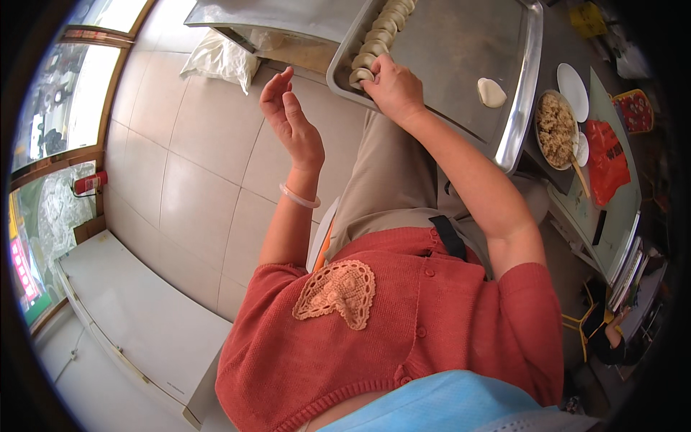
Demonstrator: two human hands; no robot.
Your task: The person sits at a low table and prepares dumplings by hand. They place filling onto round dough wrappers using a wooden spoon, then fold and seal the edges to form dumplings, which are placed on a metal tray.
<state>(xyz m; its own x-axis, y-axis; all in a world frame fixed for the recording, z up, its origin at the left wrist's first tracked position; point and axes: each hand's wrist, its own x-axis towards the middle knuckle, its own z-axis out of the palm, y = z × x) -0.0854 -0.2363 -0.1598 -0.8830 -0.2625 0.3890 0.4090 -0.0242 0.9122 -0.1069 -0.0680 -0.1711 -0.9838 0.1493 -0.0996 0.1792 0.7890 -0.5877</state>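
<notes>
My right hand reaches over the near left corner of a metal tray. Its thumb and fingers are on the nearest dumpling, which rests at the end of a row of overlapping dumplings along the tray's left side. To the left of the tray, my left hand is raised above the floor, fingers apart and holding nothing. Flat round dough wrappers lie near the tray's right side. Right of the tray stands a bowl of filling, with a wooden-handled utensil leaning out of it.
Beside the bowl are a white plate, a small white dish and a red plastic bag. A white sack sits on the tiled floor. At lower left is a white chest freezer, near a fire extinguisher.
</notes>
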